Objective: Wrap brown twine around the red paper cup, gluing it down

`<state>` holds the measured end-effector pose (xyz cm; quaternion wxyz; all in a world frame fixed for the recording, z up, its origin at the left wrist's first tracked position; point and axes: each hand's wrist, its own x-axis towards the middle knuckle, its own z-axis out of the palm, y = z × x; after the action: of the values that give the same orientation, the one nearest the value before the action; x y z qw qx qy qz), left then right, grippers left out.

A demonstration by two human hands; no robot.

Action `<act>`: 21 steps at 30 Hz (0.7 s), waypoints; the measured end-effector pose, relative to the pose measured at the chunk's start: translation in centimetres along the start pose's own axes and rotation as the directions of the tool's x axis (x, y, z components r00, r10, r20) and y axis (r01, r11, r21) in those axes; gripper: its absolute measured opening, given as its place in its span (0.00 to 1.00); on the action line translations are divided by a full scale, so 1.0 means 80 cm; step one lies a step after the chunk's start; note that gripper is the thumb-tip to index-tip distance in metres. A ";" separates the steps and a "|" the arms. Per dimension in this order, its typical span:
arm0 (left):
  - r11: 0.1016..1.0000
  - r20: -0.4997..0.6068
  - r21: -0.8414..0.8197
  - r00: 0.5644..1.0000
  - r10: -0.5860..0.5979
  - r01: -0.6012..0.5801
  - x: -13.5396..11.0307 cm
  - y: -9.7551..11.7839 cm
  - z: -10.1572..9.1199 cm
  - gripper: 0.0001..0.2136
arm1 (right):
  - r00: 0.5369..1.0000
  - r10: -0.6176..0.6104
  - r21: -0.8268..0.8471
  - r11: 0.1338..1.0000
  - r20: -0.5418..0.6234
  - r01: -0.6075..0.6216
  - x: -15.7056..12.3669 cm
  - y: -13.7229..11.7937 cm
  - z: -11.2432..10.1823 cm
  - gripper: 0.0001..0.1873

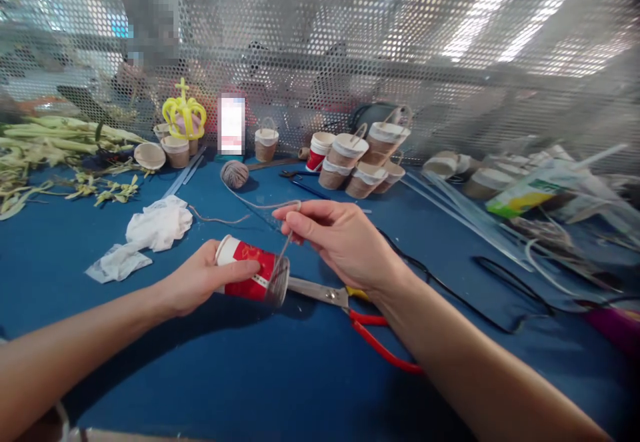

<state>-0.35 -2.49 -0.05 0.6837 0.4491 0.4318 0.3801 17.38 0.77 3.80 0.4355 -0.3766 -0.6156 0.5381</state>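
My left hand is closed around a red and white paper cup, which lies tilted on its side with its base towards the right. Grey-brown yarn is wound round the cup's base end. Between the thumb and fingers of my right hand the yarn is pinched, pulled up from the cup. From there the strand runs back to a ball of yarn. Scissors with red handles lie on the table beneath my right forearm, their blades partly hidden behind the cup.
Twine-wrapped cups are stacked at the back right. A crumpled white cloth lies left of the cup. Behind stand a phone and a yellow crown, before a perforated metal screen. A black cord crosses the right side.
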 end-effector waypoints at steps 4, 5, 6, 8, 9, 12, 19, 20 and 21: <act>0.999 0.006 -0.010 0.999 -0.032 0.032 0.001 0.000 0.002 0.07 | 0.997 -0.072 -0.098 0.993 -0.032 0.069 -0.003 -0.004 0.003 0.06; 0.999 0.002 0.001 0.999 -0.036 0.036 0.001 0.000 0.003 0.07 | 0.996 -0.085 -0.118 0.990 -0.037 0.081 -0.004 -0.006 0.004 0.06; 0.999 -0.007 0.016 0.999 -0.038 0.038 0.001 0.000 0.003 0.07 | 0.995 -0.095 -0.137 0.987 -0.039 0.089 -0.005 -0.008 0.005 0.06; 0.998 -0.016 0.053 0.999 -0.035 0.035 -0.001 0.000 0.003 0.07 | 0.993 -0.106 -0.179 0.979 -0.041 0.097 -0.006 -0.011 0.006 0.06; 0.997 -0.008 0.074 1.000 -0.029 0.030 -0.003 -0.001 0.003 0.08 | 0.993 -0.107 -0.200 0.975 -0.040 0.097 -0.006 -0.012 0.006 0.06; 0.992 0.055 0.128 0.998 0.002 -0.010 -0.006 -0.001 0.003 0.08 | 0.994 -0.103 -0.253 0.963 -0.047 0.088 -0.003 -0.010 0.005 0.07; 0.984 0.101 0.162 0.993 0.057 -0.074 -0.008 0.000 0.004 0.09 | 0.995 -0.084 -0.275 0.959 -0.053 0.066 0.003 0.003 0.001 0.09; 0.984 0.105 0.161 0.993 0.061 -0.078 -0.008 0.000 0.004 0.09 | 0.995 -0.083 -0.278 0.958 -0.050 0.066 0.003 0.004 0.001 0.09; 0.984 0.106 0.162 0.992 0.063 -0.079 -0.009 0.000 0.004 0.09 | 0.996 -0.083 -0.282 0.957 -0.045 0.067 0.003 0.005 0.001 0.09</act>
<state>-0.27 -3.22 0.24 0.6508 0.5381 0.4107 0.3439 17.21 0.99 3.47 0.4151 -0.4260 -0.6868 0.4177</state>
